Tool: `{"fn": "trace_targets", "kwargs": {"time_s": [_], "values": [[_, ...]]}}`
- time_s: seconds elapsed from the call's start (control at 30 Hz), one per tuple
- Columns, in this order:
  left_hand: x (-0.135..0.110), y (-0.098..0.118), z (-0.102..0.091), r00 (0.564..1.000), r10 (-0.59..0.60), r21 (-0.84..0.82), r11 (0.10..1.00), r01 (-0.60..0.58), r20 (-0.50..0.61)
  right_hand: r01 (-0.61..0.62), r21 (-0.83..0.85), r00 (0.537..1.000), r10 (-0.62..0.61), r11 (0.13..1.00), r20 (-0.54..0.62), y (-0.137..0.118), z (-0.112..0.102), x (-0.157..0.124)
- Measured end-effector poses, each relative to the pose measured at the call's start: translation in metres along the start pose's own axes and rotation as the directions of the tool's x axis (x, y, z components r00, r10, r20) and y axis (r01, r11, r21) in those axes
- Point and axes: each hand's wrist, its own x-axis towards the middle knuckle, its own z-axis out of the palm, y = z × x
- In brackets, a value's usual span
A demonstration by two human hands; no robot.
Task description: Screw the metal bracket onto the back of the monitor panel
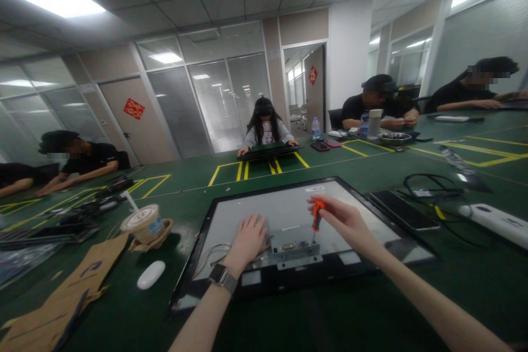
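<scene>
Head view: you have a flat-panel display [268, 206] lying on the green table [124, 308], in the lower centre of the frame, with a metal bracket [295, 256] near its lower edge. Your right hand [339, 219] pinches the orange-handled screwdriver [318, 213] between thumb and fingers, its shaft pointing down to the bracket's right end. Whether the tip sits in a screw is too small to tell. Your left hand [249, 239] grips nothing; its fingers lie extended over the panel, just left of the bracket.

The step in hand looks like screwdriver work on that bracket; the next move calls for an upright shaft, light downward pressure and a steady panel.

The panel's pale grey sheet looks smooth and matte inside a thin black frame with 4 straight sides. The bracket is dull, angular metal. Thin, flexible wires [212, 256] curve loosely left of your left hand.
</scene>
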Motion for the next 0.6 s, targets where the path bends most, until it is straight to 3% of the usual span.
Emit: {"fn": "trace_targets", "kwargs": {"time_s": [0.27,0.6], "values": [[0.0002,0.0014,-0.002,1.0,-0.008,0.007,1.0,0.008,0.02,0.054,0.018,0.995,-0.052,0.998,-0.086,0.0024,0.0001,0.0047],[0.0,0.0008,-0.0021,1.0,-0.007,-0.009,1.0,0.007,0.017,-0.042,0.167,0.996,0.028,0.985,0.085,-0.0024,-0.0001,0.0]]}}
